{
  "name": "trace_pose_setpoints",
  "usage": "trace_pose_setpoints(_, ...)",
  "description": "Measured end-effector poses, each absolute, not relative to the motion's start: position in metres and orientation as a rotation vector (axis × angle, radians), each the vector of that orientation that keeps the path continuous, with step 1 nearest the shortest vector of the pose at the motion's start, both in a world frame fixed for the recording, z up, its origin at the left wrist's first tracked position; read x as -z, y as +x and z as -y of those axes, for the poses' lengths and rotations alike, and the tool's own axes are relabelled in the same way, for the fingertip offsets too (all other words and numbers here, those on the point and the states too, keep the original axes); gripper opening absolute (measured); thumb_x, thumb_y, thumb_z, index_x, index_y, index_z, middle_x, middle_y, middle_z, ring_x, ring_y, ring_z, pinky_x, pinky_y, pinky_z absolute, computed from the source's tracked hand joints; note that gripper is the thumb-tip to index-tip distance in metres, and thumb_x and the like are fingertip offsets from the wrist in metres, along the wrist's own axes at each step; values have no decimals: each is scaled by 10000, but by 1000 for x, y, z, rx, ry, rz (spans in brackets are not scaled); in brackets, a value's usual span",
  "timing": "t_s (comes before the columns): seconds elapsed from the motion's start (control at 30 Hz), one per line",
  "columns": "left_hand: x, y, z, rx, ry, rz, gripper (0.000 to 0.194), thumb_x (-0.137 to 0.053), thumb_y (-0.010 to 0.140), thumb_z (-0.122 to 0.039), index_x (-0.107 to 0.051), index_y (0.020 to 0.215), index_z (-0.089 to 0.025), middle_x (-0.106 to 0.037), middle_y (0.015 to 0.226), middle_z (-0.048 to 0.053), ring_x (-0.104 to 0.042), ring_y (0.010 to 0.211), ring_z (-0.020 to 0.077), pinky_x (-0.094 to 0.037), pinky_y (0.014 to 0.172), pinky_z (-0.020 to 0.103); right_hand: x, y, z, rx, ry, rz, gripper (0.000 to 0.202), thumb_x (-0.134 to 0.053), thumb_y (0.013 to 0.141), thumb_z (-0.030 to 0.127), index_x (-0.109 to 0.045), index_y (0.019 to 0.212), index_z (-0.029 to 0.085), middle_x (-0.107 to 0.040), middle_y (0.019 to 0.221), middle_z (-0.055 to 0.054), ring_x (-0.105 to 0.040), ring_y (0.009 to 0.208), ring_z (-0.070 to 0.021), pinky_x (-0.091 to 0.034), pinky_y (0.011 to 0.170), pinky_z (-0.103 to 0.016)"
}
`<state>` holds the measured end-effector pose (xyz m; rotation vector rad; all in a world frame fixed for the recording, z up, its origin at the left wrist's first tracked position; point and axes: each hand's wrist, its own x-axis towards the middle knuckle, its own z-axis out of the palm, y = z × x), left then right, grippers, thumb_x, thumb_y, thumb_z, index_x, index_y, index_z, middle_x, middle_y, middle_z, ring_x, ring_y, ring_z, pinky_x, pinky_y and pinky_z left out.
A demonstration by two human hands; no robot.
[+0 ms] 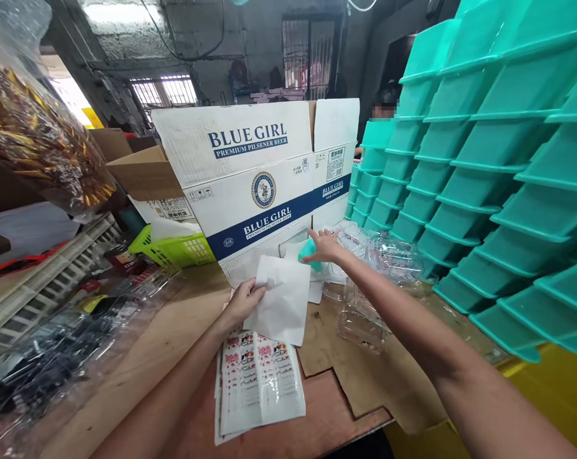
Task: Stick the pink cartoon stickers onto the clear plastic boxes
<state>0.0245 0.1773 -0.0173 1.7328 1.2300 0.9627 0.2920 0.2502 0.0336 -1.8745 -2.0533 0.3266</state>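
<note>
My left hand pinches the left edge of a white paper sheet. Beneath that sheet lies a stack of printed sticker sheets with red and black designs. Farther off, my right hand reaches over a small teal piece, its fingers spread; whether they touch it cannot be made out. More white papers lie around the teal piece, in front of a white and blue beer carton. Clear plastic packages lie to the right, below my right forearm.
Tall stacks of teal bins rise on the right. A lime green basket and a white crate stand on the left, near plastic-wrapped dark items. A bag of golden pieces hangs upper left. Behind the bins, a person is partly visible.
</note>
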Motion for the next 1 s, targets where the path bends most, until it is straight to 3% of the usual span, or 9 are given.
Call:
trace_pose_setpoints(0.07, 18, 33, -198, -938, 1857, -1299, 296, -635, 764, -270, -680, 1026, -140, -740, 983, 100, -671, 922, 269, -520, 870, 419, -24, 292, -270, -273, -1968, 2139, 1137, -859, 549, 487, -332, 1492, 133, -454, 1437, -273, -209, 1418, -507, -84, 1077, -712)
trace_pose_setpoints(0.13, 22, 42, -213, -925, 1964, -1368, 451, -593, 775, -173, -608, 1226, -152, -703, 1151, 129, -639, 1053, 291, -455, 983, 468, -16, 294, -280, -208, -2009, 2203, 1193, -887, 496, 423, -309, 1502, 145, -486, 1409, -263, -209, 1417, -501, -16, 1071, -722)
trace_pose_setpoints(0.23, 31, 57, -229, -870, 2093, -1398, 582, -511, 815, -109, -483, 1394, -151, -646, 1266, 166, -608, 1134, 301, -413, 1032, 490, -17, 304, -283, -102, -2036, 2214, 1177, -855, 547, 446, -259, 1517, 151, -486, 1390, -259, -306, 1362, -477, -43, 1087, -688)
trace_pose_setpoints(0.33, 38, 80, -248, -804, 2189, -1364, 481, -463, 839, -89, -582, 1300, -159, -672, 1226, 143, -607, 1139, 281, -428, 1028, 455, -31, 317, -282, -50, -2068, 2136, 1084, -648, 741, 644, -128, 1541, 130, -463, 1385, -266, -421, 1274, -435, -272, 1051, -583)
trace_pose_setpoints(0.4, 39, 101, -263, -791, 2227, -1349, 418, -446, 847, -77, -644, 1203, -169, -688, 1197, 116, -602, 1149, 261, -431, 1035, 432, -36, 319, -278, -51, -2073, 2114, 1081, -546, 775, 731, -97, 1538, 112, -481, 1364, -259, -482, 1219, -395, -382, 979, -487)
trace_pose_setpoints(0.57, 27, 132, -279, -778, 2234, -1343, 359, -464, 824, -47, -696, 1087, -121, -721, 1097, 139, -644, 1076, 269, -460, 1014, 455, -16, 294, -264, -36, -2058, 2238, 1100, -685, 713, 686, -223, 1511, 86, -521, 1324, -273, -489, 1214, -411, -338, 1014, -509)
trace_pose_setpoints(0.77, 4, 58, -198, -853, 2159, -1302, 342, -532, 885, -188, -672, 1196, -164, -667, 1262, 106, -619, 1152, 223, -469, 1034, 379, -15, 287, -252, -97, -2029, 2399, 1024, -680, 766, 634, -267, 1509, 62, -492, 1370, -319, -434, 1268, -484, -261, 1017, -673)
trace_pose_setpoints(0.87, -1, -1, -135, -958, 1970, -1303, 310, -559, 898, -289, -697, 1148, -168, -697, 1195, 103, -648, 1102, 223, -524, 962, 370, -32, 290, -229, -71, -1928, 2385, 849, -614, 857, 565, -311, 1504, 106, -527, 1367, -266, -468, 1257, -448, -335, 1006, -630)
trace_pose_setpoints(1.0, 14, -52, -50, -936, 1835, -1391, 335, -625, 877, -361, -693, 1153, -184, -683, 1181, 107, -663, 1049, 229, -540, 944, 396, -30, 266, -153, -301, -1543, 2346, 557, -589, 911, 437, -530, 1372, 130, -646, 1259, -184, -606, 1137, -340, -464, 973, -480)
